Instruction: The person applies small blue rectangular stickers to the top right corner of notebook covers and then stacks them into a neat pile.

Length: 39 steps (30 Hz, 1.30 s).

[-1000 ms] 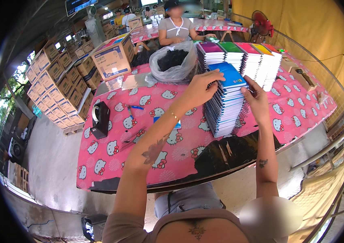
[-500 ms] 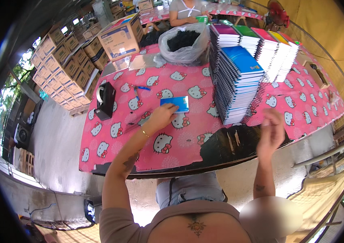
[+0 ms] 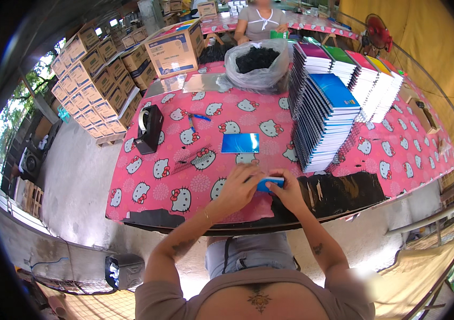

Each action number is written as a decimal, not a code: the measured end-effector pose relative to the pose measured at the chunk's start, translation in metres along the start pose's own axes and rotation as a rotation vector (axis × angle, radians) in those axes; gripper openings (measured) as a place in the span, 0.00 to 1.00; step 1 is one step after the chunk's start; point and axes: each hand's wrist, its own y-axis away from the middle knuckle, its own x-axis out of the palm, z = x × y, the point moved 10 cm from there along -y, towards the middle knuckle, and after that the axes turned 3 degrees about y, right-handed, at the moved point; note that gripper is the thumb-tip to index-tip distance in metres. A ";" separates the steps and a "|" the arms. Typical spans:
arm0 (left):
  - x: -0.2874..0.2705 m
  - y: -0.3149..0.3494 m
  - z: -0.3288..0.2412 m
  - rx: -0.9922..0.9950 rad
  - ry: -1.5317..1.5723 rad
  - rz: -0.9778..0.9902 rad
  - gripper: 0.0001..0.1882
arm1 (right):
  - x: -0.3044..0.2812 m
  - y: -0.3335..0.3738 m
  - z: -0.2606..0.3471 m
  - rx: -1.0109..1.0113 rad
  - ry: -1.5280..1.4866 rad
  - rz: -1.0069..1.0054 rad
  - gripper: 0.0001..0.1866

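The right hand [image 3: 289, 190] is closed on a small blue notebook [image 3: 270, 183], thumb pressed across its face, the other fingers mostly hidden behind. The left hand [image 3: 240, 186] meets the notebook's left end with its fingers bent; whether they pinch it or only touch it, I cannot tell. The notebook sits between both hands over the near side of the pink table [image 3: 152, 208]. Just beyond, at 11 o'clock from the hands, a blue booklet [image 3: 240, 143] lies flat. Between 1 and 2 o'clock stands a tall stack of blue spiral notebooks [image 3: 325, 130], with stacks in other colours behind it. A loose wire coil [image 3: 184, 161] lies between 9 and 10 o'clock, a black tape dispenser [image 3: 150, 130] at 10. Farther out, a clear plastic bag [image 3: 261, 80] with black contents rests at 12 o'clock, a carton [image 3: 176, 53] at 11.
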 end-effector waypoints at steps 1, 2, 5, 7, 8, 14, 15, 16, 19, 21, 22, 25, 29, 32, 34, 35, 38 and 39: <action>-0.009 0.008 0.008 -0.096 0.051 -0.132 0.21 | -0.001 0.005 0.004 -0.055 -0.013 -0.068 0.18; -0.003 0.023 0.027 -0.280 0.208 -0.191 0.22 | 0.003 0.005 0.007 -0.090 0.028 -0.054 0.17; 0.026 0.064 0.061 -0.669 0.601 -0.274 0.23 | 0.015 0.010 0.008 -0.198 0.029 -0.013 0.13; 0.015 0.060 0.072 -0.646 0.513 -0.189 0.24 | 0.008 0.013 0.005 -0.123 -0.014 -0.006 0.12; 0.006 0.058 0.085 -0.610 0.360 -0.127 0.24 | 0.005 0.012 0.004 -0.089 -0.036 0.001 0.12; -0.068 0.062 0.178 -0.288 -0.594 0.026 0.12 | 0.017 0.010 0.017 -0.127 0.079 0.081 0.13; -0.063 0.060 0.173 -0.228 -0.629 0.050 0.13 | 0.020 0.010 0.018 -0.107 0.068 0.097 0.14; -0.067 0.059 0.171 -0.219 -0.597 0.005 0.12 | 0.024 0.010 0.018 -0.088 0.057 0.115 0.15; -0.073 0.049 0.162 -0.252 -0.523 -0.055 0.08 | 0.024 0.007 0.009 -0.056 0.093 0.112 0.15; -0.078 0.046 0.160 -0.363 -0.522 -0.021 0.06 | 0.025 0.003 0.005 -0.049 0.125 0.087 0.14; -0.083 0.042 0.145 -0.327 -0.475 -0.076 0.06 | 0.026 0.004 0.007 -0.054 0.132 0.087 0.14; -0.086 0.032 0.097 -0.302 -0.191 -0.154 0.07 | 0.024 0.004 0.006 -0.079 0.107 0.092 0.13; -0.059 0.044 0.054 -0.494 0.278 -0.058 0.08 | 0.023 0.003 0.003 -0.082 0.006 0.072 0.13; -0.056 0.052 0.057 -0.489 0.263 -0.113 0.09 | 0.026 0.003 0.003 -0.060 0.000 0.078 0.13; -0.055 0.051 0.059 -0.436 0.221 -0.138 0.09 | 0.026 0.002 0.003 -0.062 0.012 0.080 0.13; -0.053 0.052 0.060 -0.417 0.203 -0.130 0.09 | 0.026 0.002 0.003 -0.062 0.017 0.080 0.13; -0.048 0.053 0.067 -0.462 0.170 -0.072 0.09 | 0.026 0.003 0.005 -0.093 0.011 0.070 0.13; -0.047 0.054 0.070 -0.497 0.162 -0.052 0.09 | 0.026 0.003 0.005 -0.089 0.000 0.070 0.12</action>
